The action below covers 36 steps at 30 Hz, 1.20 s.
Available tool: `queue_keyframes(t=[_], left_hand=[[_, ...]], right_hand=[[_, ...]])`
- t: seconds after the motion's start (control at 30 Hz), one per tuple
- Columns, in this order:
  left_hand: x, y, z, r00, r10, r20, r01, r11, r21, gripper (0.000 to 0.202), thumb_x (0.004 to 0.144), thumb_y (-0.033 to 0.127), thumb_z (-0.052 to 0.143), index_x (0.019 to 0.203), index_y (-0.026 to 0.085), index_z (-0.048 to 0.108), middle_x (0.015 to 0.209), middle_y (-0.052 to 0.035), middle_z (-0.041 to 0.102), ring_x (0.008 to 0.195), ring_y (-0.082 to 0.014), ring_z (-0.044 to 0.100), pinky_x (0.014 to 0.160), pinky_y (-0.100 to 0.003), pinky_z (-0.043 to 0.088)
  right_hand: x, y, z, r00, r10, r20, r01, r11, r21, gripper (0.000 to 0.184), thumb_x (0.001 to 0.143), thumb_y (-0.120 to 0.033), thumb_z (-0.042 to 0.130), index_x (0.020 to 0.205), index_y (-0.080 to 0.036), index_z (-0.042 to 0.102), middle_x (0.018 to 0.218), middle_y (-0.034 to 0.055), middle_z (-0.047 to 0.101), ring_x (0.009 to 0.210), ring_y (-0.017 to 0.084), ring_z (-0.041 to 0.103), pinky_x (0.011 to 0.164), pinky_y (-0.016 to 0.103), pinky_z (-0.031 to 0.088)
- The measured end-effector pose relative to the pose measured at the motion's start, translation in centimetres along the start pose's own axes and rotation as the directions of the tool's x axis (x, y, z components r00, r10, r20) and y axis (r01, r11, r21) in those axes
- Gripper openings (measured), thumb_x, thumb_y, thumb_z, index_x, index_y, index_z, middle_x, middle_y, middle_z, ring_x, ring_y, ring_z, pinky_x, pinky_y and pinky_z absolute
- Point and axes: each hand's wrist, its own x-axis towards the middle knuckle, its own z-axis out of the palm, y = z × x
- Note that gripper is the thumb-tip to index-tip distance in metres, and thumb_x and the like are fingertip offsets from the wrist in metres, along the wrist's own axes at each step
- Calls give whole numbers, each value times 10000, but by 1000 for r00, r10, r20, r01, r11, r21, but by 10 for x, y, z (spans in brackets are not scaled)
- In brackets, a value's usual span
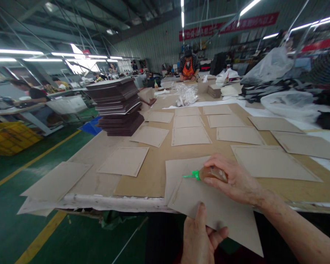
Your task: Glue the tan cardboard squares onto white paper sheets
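My right hand (232, 179) is wrapped round a glue bottle (213, 173) with brownish contents and a green nozzle. The nozzle points left, over a beige sheet (217, 205) whose near part overhangs the table's front edge. My left hand (200, 234) grips that sheet at its near edge, thumb on top and the other fingers partly hidden beneath. Along the sheet's left side runs a thin glossy line. Under it, a second beige sheet (172, 170) lies on the table. Another beige panel (272, 163) is just beyond my right hand.
Several beige panels lie in rows across the table (159, 165). A tall stack of dark-edged sheets (118, 106) stands at the left. Clear plastic bags (288, 104) and dark material lie at the right. A person in an orange apron (188, 68) is at the far end.
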Motion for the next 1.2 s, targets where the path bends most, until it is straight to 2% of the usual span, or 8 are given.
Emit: queue_keyframes(t=[0.13,0.4,0.57,0.7,0.8,0.9,1.03,1.2], left_hand=[[-6,5,4,1000,13,12,-13,1000,5,310,921,301,553,1174,144,465,1040,-119,662,766,-178,679,644,-326,620],[-9,11,10,1000,26,11,-27,998,51,266,925,262,546,1146,115,531,1015,-133,701,744,-165,682,626,-299,614],[-9,10,10,998,47,-32,-45,997,59,196,907,222,573,1074,127,535,926,-93,692,685,-145,670,623,-307,624],[-11,12,11,998,60,-20,-58,996,61,181,896,202,589,1053,127,542,904,-76,679,645,-125,647,626,-312,630],[-12,13,13,998,56,-33,-53,996,68,166,901,197,578,1048,127,549,922,-84,684,668,-133,661,620,-301,628],[-12,13,14,997,59,-49,-55,996,70,158,900,191,575,1046,136,546,944,-87,692,691,-148,680,606,-294,625],[-9,13,14,995,80,-68,-74,994,80,153,895,183,583,1038,153,537,949,-71,689,704,-156,696,613,-300,629],[-8,12,13,996,85,-36,-81,991,109,200,903,184,566,1100,157,543,1063,-104,687,748,-166,703,636,-317,630]], right_hand=[[-4,11,-12,997,55,-53,-62,991,-119,160,923,-294,580,1052,-202,554,968,47,579,847,207,563,732,339,427],[-9,7,-57,986,162,48,-146,960,-241,129,870,-289,668,964,-234,597,912,-1,619,806,195,580,698,306,397],[-47,12,-89,962,273,27,-254,923,-291,160,886,-391,647,945,-250,600,885,1,625,768,201,582,663,312,402],[-87,17,-102,944,330,-24,-323,902,-287,213,900,-451,625,978,-254,604,922,18,630,786,211,597,664,323,437],[-105,17,-103,940,323,-107,-340,901,-270,232,902,-467,611,984,-251,608,908,28,629,768,220,598,640,331,444],[-106,17,-100,940,318,-120,-339,907,-249,222,901,-427,626,1027,-246,599,940,30,622,811,221,595,680,337,447],[-84,16,-84,961,263,-90,-276,940,-198,177,895,-327,643,1031,-230,584,948,26,590,810,193,574,706,315,424],[-43,11,-44,986,126,-110,-135,988,-79,176,883,-274,647,1025,-196,580,932,36,582,848,194,558,738,303,412]])
